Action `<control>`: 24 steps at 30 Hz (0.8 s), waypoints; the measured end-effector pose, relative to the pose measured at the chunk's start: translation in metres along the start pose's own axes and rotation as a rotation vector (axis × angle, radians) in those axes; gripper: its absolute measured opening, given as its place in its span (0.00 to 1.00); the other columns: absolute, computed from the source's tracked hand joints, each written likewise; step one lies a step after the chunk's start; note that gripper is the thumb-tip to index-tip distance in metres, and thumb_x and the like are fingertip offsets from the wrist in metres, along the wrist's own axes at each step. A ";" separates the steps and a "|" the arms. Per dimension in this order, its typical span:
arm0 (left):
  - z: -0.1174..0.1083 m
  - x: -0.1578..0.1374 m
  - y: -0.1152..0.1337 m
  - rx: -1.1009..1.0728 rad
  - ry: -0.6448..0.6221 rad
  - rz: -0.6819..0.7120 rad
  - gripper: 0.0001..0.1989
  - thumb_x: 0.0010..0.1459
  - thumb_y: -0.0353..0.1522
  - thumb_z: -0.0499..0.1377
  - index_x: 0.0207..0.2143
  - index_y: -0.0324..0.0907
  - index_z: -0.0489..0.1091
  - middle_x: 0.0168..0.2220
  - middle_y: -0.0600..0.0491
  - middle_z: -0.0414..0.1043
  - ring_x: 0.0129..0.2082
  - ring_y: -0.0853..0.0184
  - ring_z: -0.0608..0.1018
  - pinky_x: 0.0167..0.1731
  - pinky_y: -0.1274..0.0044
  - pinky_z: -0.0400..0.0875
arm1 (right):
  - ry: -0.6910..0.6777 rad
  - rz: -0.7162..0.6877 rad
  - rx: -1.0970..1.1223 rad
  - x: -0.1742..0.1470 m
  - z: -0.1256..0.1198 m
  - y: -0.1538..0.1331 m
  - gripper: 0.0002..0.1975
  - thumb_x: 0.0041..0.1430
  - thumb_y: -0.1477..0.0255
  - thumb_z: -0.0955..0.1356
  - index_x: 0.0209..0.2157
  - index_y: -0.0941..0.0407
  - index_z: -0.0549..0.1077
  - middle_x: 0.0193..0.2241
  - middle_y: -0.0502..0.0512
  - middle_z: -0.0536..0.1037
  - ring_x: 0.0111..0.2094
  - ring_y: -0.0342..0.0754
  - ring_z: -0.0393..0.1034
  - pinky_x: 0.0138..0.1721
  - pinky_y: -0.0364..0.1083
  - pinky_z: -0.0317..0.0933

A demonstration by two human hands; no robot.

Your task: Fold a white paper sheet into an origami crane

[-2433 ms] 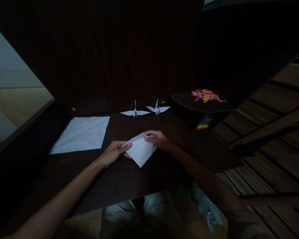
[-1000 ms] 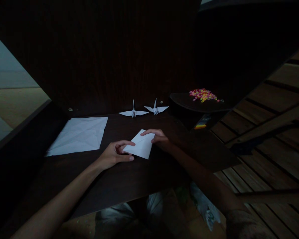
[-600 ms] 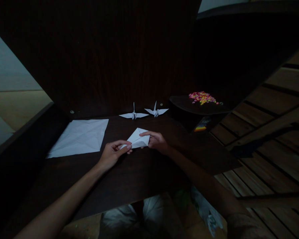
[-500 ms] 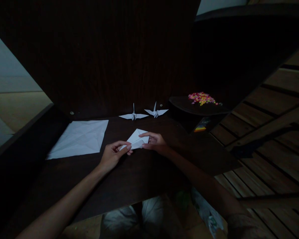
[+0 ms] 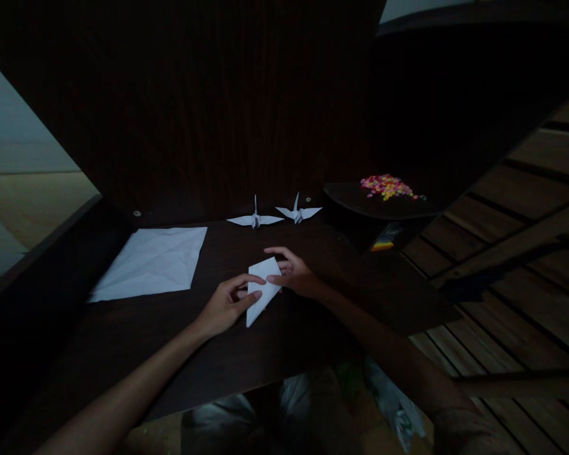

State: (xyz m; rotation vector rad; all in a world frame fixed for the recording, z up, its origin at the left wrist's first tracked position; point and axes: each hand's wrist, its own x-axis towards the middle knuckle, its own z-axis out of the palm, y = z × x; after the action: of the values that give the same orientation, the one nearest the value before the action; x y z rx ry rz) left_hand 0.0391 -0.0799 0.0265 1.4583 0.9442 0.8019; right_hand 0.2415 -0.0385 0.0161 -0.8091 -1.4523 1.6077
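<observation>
Paper [image 5: 268, 291], white and folded into a narrow kite, sits between the two hands in the head view, its long tip towards the person, over the dark tabletop [image 5: 194, 366]; whether it touches the wood I cannot tell. The left hand [image 5: 225, 306] pinches its left side, thumb and forefinger on top and other fingers partly hidden. The right hand [image 5: 298, 275] is half closed, its thumb laid on the right edge while the forefinger sticks out beyond the paper; how firmly its hidden fingers press is not visible. With that side seemingly more loosely held, the layers could slip against each other and leave a crease off line. Pressing by the thumbs while the edges are uneven might fix the error, and the dim light makes misaligned edges easy to miss. The narrow tip, unsupported by either hand, could bend if pushed into the wood. The left crane [image 5: 256, 220] and right crane [image 5: 298, 215] stand near the far edge, well apart from the fingers, so a knock there seems unlikely.
</observation>
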 end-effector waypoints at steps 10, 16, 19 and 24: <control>0.002 0.000 0.000 0.055 0.124 0.081 0.21 0.53 0.37 0.63 0.48 0.39 0.68 0.28 0.55 0.70 0.29 0.69 0.74 0.30 0.79 0.68 | 0.087 0.058 0.071 0.004 0.001 0.000 0.23 0.40 0.70 0.76 0.39 0.58 0.69 0.27 0.50 0.78 0.24 0.45 0.73 0.22 0.42 0.69; 0.003 0.002 0.001 -0.184 0.181 0.042 0.33 0.51 0.38 0.64 0.55 0.44 0.53 0.29 0.57 0.72 0.25 0.70 0.76 0.28 0.78 0.71 | 0.054 0.059 0.062 0.000 0.002 -0.004 0.22 0.40 0.71 0.76 0.40 0.59 0.72 0.28 0.52 0.78 0.25 0.46 0.73 0.18 0.41 0.67; 0.001 0.005 0.001 -0.190 0.155 0.013 0.32 0.49 0.38 0.65 0.55 0.40 0.58 0.32 0.53 0.75 0.28 0.68 0.77 0.29 0.78 0.71 | 0.023 0.047 0.041 -0.002 0.003 -0.005 0.20 0.41 0.70 0.75 0.39 0.60 0.75 0.28 0.52 0.78 0.25 0.46 0.72 0.19 0.41 0.67; -0.004 0.007 0.002 -0.104 0.136 0.024 0.18 0.49 0.37 0.65 0.41 0.36 0.75 0.29 0.51 0.78 0.26 0.67 0.76 0.29 0.76 0.71 | 0.009 0.001 -0.010 -0.004 0.004 -0.005 0.14 0.44 0.69 0.74 0.35 0.59 0.79 0.27 0.52 0.78 0.24 0.43 0.70 0.20 0.40 0.65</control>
State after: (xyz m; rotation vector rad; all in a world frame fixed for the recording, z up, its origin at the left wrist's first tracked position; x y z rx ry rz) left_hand 0.0384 -0.0719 0.0288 1.3406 0.9739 0.9631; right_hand 0.2407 -0.0436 0.0215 -0.8218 -1.4555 1.5964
